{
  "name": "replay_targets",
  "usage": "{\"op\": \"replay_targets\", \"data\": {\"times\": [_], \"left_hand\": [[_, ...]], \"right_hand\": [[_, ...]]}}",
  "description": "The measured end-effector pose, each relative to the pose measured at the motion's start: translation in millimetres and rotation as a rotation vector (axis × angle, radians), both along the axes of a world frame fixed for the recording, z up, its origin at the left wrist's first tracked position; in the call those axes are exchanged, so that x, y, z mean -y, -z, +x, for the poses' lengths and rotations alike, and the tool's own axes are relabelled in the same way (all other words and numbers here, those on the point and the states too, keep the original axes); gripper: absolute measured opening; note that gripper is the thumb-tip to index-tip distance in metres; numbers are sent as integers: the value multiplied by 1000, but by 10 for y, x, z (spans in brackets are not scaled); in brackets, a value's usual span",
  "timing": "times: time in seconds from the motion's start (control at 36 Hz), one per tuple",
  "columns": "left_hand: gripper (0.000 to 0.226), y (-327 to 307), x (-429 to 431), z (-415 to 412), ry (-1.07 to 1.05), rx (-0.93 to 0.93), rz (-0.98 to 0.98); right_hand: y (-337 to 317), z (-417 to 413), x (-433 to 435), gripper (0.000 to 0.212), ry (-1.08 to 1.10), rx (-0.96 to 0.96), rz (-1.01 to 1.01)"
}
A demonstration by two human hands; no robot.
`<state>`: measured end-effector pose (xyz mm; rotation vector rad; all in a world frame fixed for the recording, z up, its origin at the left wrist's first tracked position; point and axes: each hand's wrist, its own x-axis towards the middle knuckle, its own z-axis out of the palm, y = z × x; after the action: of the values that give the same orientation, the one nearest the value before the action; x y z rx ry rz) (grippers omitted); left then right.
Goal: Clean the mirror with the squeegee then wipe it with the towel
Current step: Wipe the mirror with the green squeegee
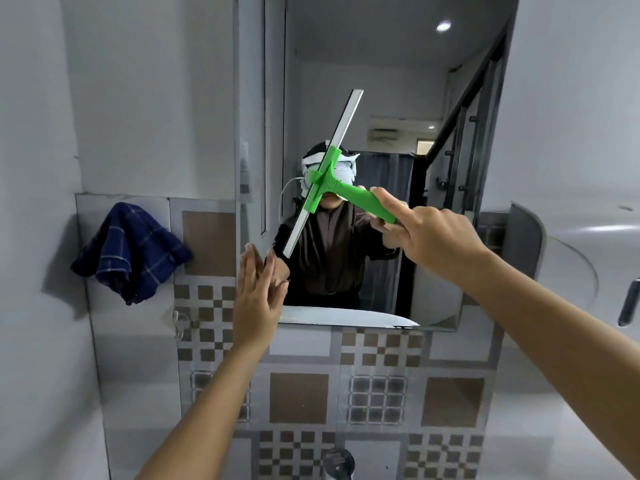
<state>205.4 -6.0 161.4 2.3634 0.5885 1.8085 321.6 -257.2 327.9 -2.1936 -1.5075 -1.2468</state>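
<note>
A frameless wall mirror (381, 81) fills the middle of the view. My right hand (433, 237) grips the green handle of a squeegee (346, 192), whose long metal blade lies slanted against the glass, top end to the upper right, bottom end near my other hand. My left hand (256, 303) rests flat, fingers together, against the mirror's lower left edge. A dark blue checked towel (128, 251) hangs on the wall to the left of the mirror.
Patterned brown and grey tiles (298, 396) cover the wall below the mirror. A round metal tap fitting (337, 462) sits at the bottom centre. A small hook (178, 322) is fixed on the tiles at the left. A white curved surface (588, 258) lies at the right.
</note>
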Motion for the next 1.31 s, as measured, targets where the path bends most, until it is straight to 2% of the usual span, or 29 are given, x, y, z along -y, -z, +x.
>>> {"op": "replay_targets", "data": {"times": [0.14,0.36,0.5,0.58,1.03,1.31], "left_hand": [[62,-3,7,-14,-6,-18,2],[62,-21,46,-25,-26,-20,16],[57,-138,161,-55,-26,59,-41],[51,-255,145,-104,-45,67,7],[56,-1631,-240,-172,-135,-96,310],[60,-1709,-345,-160,-66,-119,350]], "right_hand": [[39,126,137,55,-19,5,18],[248,429,378,59,39,-102,61],[392,427,391,59,42,-155,92],[414,385,401,57,43,-162,107],[731,353,455,62,75,-307,230],[1251,60,130,63,-28,-720,458]]}}
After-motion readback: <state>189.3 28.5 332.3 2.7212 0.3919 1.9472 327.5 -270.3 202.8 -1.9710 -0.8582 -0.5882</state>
